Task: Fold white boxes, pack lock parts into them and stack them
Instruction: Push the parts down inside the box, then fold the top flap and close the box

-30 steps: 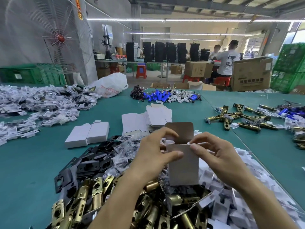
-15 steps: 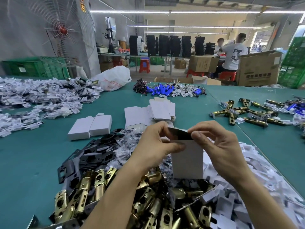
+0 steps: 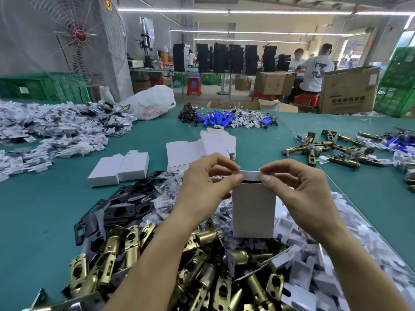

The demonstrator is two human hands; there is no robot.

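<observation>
Item: my left hand [image 3: 206, 185], bare, nails trimmed short. Item: my right hand [image 3: 298, 189], bare, nails likewise short. Item: my left forearm [image 3: 157, 254] and right forearm [image 3: 352, 261], uncovered up to the near edge of view.

Grey wall [image 3: 132, 48], caged fan [image 3: 79, 34] left — ceiling strip lights [image 3: 224, 11], red stools [image 3: 194, 86] beyond.

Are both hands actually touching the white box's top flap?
Touching. Head view: the left hand and right hand each pinch one end of the top flap of the white box, thumbs pressed against it.
</observation>
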